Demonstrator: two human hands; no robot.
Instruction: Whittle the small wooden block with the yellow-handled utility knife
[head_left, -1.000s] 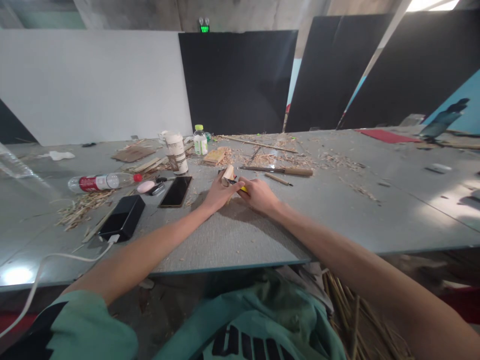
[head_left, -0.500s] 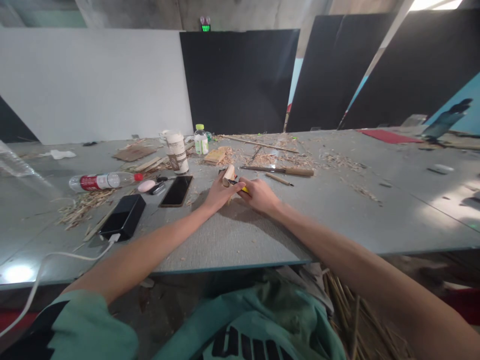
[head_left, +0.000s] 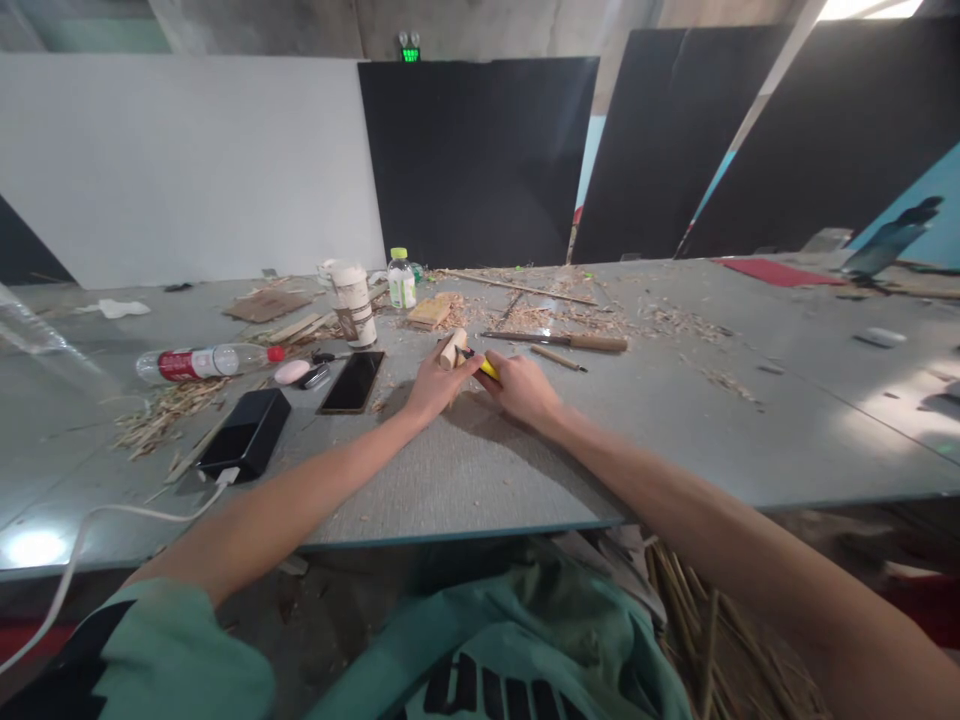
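My left hand (head_left: 436, 385) is closed around a short, pale piece of wood (head_left: 453, 349), whose rounded end sticks up above the fingers. Right against it, my right hand (head_left: 521, 385) grips a yellow-handled utility knife (head_left: 489, 367). The dark blade lies at the wood's right side, and my left thumb reaches across to the knife. Just behind the hands lies a long knife-like tool with a brown handle (head_left: 598, 343). A thin bamboo stick (head_left: 556, 358) rests to the right of my right hand.
Left of my hands are a phone (head_left: 352, 382), a black power bank (head_left: 247, 432) with a white cable, and a fallen plastic bottle (head_left: 210, 363). A paper cup (head_left: 352, 305), a small bottle (head_left: 401, 280) and wood shavings (head_left: 679, 322) are farther back on the grey table (head_left: 442, 490).
The pale wood has tilted in my left hand. The knife has shifted slightly, with its blade now less exposed and closer to the left thumb.
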